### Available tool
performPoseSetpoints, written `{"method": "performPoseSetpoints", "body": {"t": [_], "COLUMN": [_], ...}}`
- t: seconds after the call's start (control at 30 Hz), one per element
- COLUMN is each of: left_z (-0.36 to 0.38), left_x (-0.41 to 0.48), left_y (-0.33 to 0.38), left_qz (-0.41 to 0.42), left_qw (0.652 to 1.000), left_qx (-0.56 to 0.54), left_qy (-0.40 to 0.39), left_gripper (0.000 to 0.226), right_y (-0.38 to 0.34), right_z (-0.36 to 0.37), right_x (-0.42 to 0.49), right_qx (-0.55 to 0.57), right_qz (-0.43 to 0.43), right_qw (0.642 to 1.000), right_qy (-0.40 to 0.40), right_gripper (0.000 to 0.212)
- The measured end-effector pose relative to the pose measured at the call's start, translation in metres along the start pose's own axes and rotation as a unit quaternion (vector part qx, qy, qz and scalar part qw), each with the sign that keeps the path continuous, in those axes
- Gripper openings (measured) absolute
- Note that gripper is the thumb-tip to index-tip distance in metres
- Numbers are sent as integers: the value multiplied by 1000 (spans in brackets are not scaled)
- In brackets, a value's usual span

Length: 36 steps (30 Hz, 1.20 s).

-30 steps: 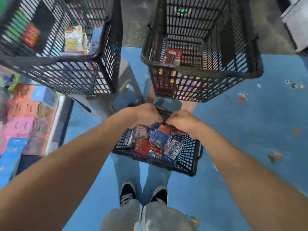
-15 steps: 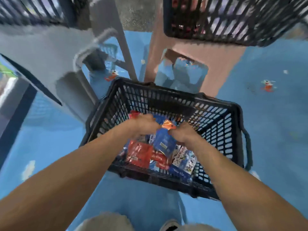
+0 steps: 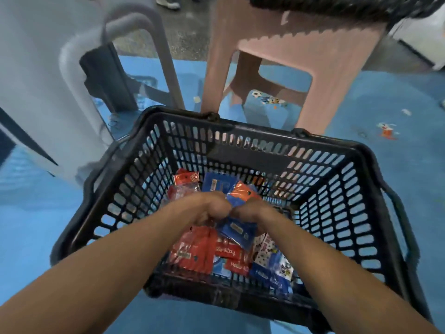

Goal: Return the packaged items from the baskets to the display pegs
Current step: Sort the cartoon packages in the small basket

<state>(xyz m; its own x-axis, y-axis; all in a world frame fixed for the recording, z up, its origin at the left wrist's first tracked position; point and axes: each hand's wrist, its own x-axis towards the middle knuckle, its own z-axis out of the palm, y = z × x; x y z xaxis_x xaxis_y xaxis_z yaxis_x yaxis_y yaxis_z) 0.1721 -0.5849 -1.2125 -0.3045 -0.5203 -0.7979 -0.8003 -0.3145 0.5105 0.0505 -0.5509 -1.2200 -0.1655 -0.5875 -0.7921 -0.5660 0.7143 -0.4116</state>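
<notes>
A black plastic basket [image 3: 337, 169] sits on the blue floor below me, holding several red, blue and white packaged items [image 3: 192, 251]. Both my hands are down inside it, side by side. My left hand [image 3: 209, 208] and my right hand [image 3: 250, 210] have curled fingers and together grip a blue and orange packet [image 3: 237, 230], lifted a little above the pile. Another blue packet [image 3: 216, 184] and a red one [image 3: 186, 179] lie at the basket's far end. No display pegs are in view.
A pink plastic stool [image 3: 277, 44] stands just beyond the basket, with another black basket [image 3: 337, 6] on top of it. A grey stool [image 3: 43, 80] stands at the left. Small stickers [image 3: 386, 131] dot the blue floor.
My view has dropped closer to the floor basket, so the two raised baskets have slid out of the top. Both hands stay together on the blue and orange packet.
</notes>
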Motion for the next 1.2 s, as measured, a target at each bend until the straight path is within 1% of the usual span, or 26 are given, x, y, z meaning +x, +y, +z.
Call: {"method": "performPoseSetpoints", "body": {"t": [0.07,0.1,0.13,0.2,0.23,0.3,0.33,0.37,0.4,0.43,0.47,0.53,0.57,0.6,0.67,0.73,0.77,0.83,0.9,0.97,1.03,1.07,1.1,1.13,1.17,1.2], "left_z": [-3,-5,-6,-7,-6,-4,-2,0,0,0,-1,-5,-6,-6,-5,-2,-1,3,6,9,12,14,16,18,18,15], "left_x": [3,7,10,15,16,13,11,12,13,17,22,29,19,9,-1,-3,-3,-2,-3,-6,-10,-10,-11,-10,-8,-6], "left_y": [-2,-2,-2,-1,-1,-1,-1,-2,-2,-2,-4,-7,-4,0,3,3,1,1,4,9,12,12,11,10,9,7], "left_qz": [-1,1,5,16,25,23,18,13,15,19,21,26,22,19,33,34,35,36,48,67,89,96,100,109,126,157], "left_qw": [1000,999,998,996,995,996,997,998,998,998,997,996,996,997,998,997,997,997,996,994,990,987,984,982,981,978], "left_qx": [-18,-27,-40,-38,-25,-10,-14,-18,-27,-42,-55,-78,-82,-76,-56,-38,-34,-34,-15,1,4,4,11,22,43,90], "left_qy": [20,31,44,73,91,87,72,64,59,49,43,36,27,11,-28,-51,-57,-67,-69,-83,-112,-132,-147,-152,-139,-102], "left_gripper": [24,27,33,49,51,48,47,47,48,52,58,67,68,63,38,28,27,26,26,32,40,46,50,53,52,49], "right_y": [-2,-3,-2,1,0,0,3,9,15,15,12,7,7,10,20,33,38,48,50,47,40,37,36,36,37,39], "right_z": [1,1,3,10,15,24,28,31,30,26,20,7,1,-4,-16,-25,-30,-37,-40,-41,-40,-37,-33,-30,-28,-28], "right_x": [-1,-4,-3,6,7,10,18,34,47,47,39,24,20,18,18,19,20,20,19,15,12,14,15,18,22,23], "right_qx": [11,8,-1,-40,-47,-34,-45,-61,-74,-71,-41,42,67,72,99,152,171,229,310,359,352,327,310,297,290,281], "right_qz": [-10,-11,-2,17,30,63,62,49,38,21,15,24,25,31,45,60,71,82,70,57,47,41,42,48,54,58], "right_qw": [1000,1000,1000,999,997,994,994,993,993,994,996,997,996,995,991,984,980,968,947,931,935,944,950,954,955,957], "right_qy": [-8,-13,-9,29,50,77,77,83,84,78,80,62,55,63,80,69,66,68,53,25,-7,-21,-25,-12,12,35], "right_gripper": [24,29,39,62,80,121,138,146,143,132,117,68,47,36,30,20,16,23,27,33,51,54,51,42,34,29]}}
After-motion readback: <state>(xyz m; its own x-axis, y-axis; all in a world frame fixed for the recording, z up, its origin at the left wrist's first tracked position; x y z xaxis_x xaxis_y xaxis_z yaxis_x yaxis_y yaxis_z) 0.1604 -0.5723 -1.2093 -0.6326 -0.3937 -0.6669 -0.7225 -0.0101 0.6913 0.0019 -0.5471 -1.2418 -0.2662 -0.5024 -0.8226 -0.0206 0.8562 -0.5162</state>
